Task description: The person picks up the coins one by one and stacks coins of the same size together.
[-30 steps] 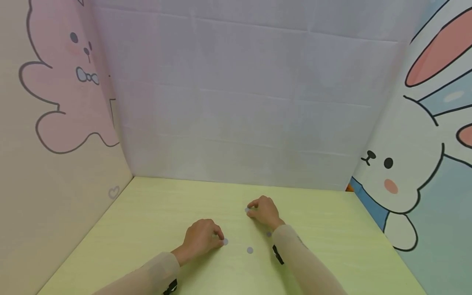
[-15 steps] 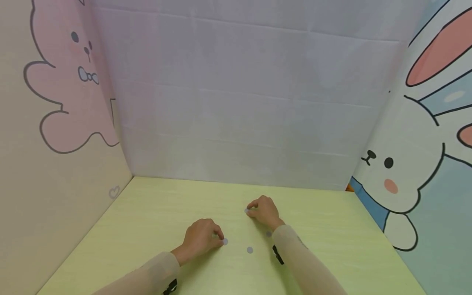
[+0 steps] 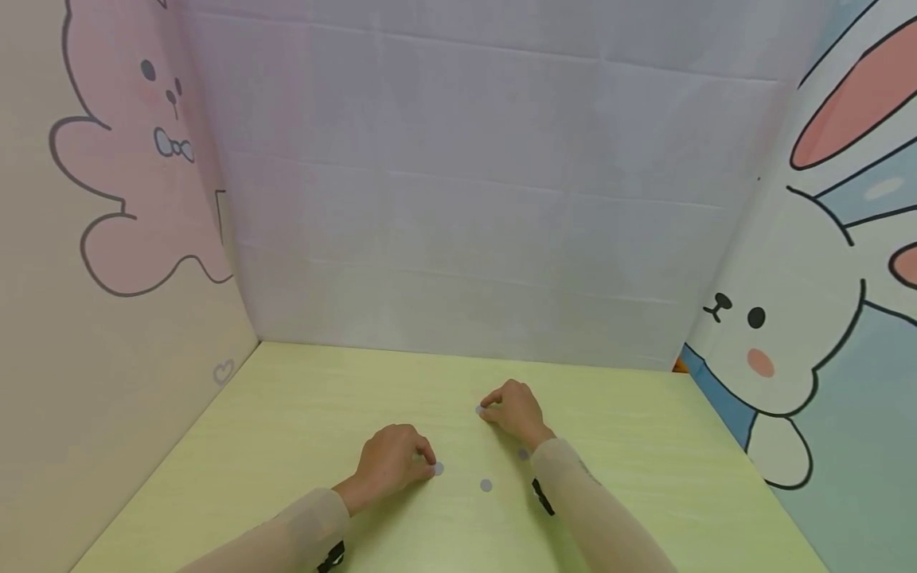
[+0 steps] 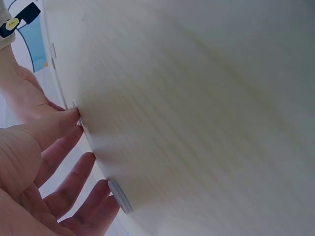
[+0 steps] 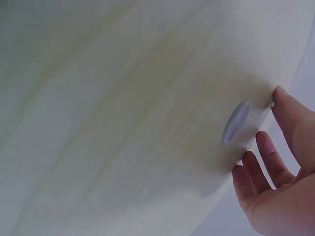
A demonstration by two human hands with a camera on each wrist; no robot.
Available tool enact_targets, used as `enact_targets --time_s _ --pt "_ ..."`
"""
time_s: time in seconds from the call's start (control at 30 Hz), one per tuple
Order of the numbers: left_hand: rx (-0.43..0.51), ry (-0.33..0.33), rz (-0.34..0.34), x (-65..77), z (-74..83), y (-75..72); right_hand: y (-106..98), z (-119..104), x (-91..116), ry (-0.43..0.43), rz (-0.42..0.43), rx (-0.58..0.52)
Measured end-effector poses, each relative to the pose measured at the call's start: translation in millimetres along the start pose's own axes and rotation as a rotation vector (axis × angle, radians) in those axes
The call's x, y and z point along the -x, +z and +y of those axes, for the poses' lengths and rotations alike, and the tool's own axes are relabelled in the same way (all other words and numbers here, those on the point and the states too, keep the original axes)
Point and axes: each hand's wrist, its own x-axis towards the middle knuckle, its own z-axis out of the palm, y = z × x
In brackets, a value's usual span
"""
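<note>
My left hand (image 3: 392,463) bends down over the yellow tabletop, thumb and forefinger pinching the edge of a small, round grey coin-like disc (image 3: 439,469). Farther back, my right hand (image 3: 513,411) pinches a similar disc (image 3: 480,410), mostly covered by its fingertips. A third disc (image 3: 486,485) lies flat between the arms, and another disc (image 3: 523,454) sits beside the right wrist. In the left wrist view, a thick grey disc (image 4: 119,196) with layered edges is by the lower fingers. The right wrist view has a disc (image 5: 236,123) lying near the right fingers.
The yellow tabletop (image 3: 301,406) meets a pale, creased back cloth (image 3: 458,199). A side wall with a pink bear (image 3: 136,183) stands at left, one with a white rabbit (image 3: 795,342) at right. Black straps hang at both sleeves.
</note>
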Motion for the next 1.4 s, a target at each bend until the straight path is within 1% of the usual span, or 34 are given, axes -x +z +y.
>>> enact_targets --time_s 0.23,0.4,0.53,0.7,0.9,1.2,1.4 --pt "-0.006 0.009 0.000 -0.6 -1.2 0.5 2 1 3 -0.070 0.012 0.063" --pt "-0.005 0.024 0.001 -1.1 -0.8 1.0 1 0 5 -0.154 0.011 0.159" --pt "-0.006 0.027 0.004 -1.2 -1.4 1.5 0 1 7 -0.205 0.012 0.187" --pt "-0.010 0.023 0.006 -1.3 -1.8 1.6 -3 2 10 -0.215 0.006 0.156" --pt "-0.004 0.023 0.002 -1.4 -1.1 0.5 -7 1 17 -0.174 -0.017 0.075" --pt "-0.010 0.003 -0.003 -1.4 -2.0 1.2 -8 -3 33 -0.173 -0.054 0.051" --pt "-0.006 -0.002 -0.007 -1.2 -3.5 2.4 -7 -4 43 -0.193 -0.070 0.016"
